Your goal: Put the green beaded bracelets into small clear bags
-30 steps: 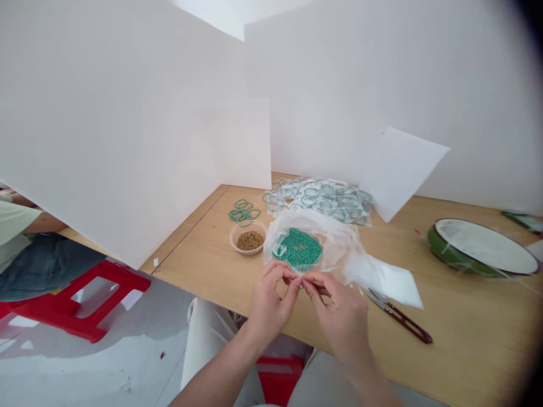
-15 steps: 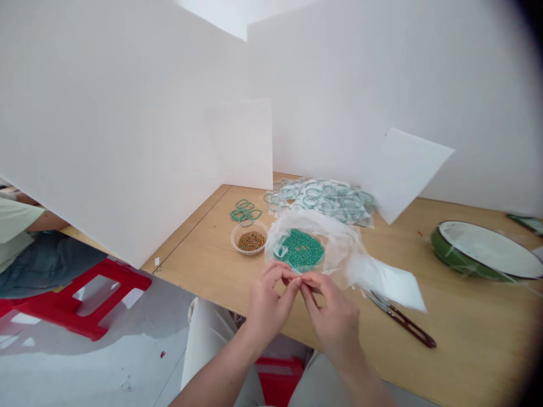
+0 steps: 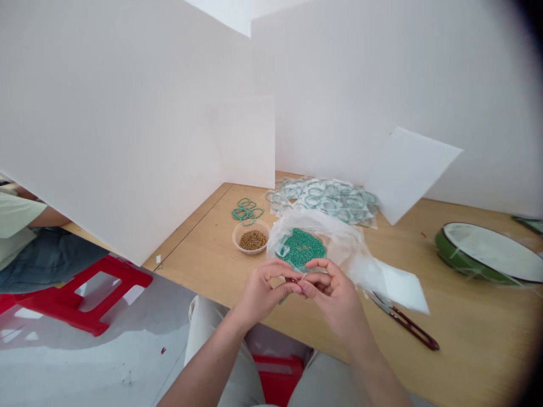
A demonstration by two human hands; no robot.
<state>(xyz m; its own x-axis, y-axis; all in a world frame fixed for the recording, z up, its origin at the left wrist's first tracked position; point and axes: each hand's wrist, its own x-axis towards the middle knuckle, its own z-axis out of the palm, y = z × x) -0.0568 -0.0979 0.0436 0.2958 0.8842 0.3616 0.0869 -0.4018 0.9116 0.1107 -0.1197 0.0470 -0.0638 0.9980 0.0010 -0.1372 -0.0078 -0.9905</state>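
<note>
My left hand (image 3: 263, 294) and my right hand (image 3: 335, 297) meet at the fingertips above the table's front edge, pinching something small that the fingers mostly hide. A short green beaded strand (image 3: 282, 301) shows just below them. Right behind the hands lies a clear plastic bag (image 3: 339, 237) holding a flat mass of green beads (image 3: 300, 249). Its white end (image 3: 394, 285) trails to the right. A small clear bowl of brown beads (image 3: 251, 240) stands left of the bag, with loose green bead loops (image 3: 247, 210) behind it.
A heap of bagged green bead loops (image 3: 322, 198) sits against white board panels (image 3: 403, 169). Dark-handled snips (image 3: 403, 322) lie on the wooden table (image 3: 203, 254). A green enamel basin (image 3: 483, 254) stands right. A seated person's sleeve (image 3: 17, 217) and a red stool (image 3: 85, 294) are at the left.
My right hand's fingers have lifted and curled higher over the left fingertips. The whole scene has shifted slightly in view, and the table objects sit a little further right.
</note>
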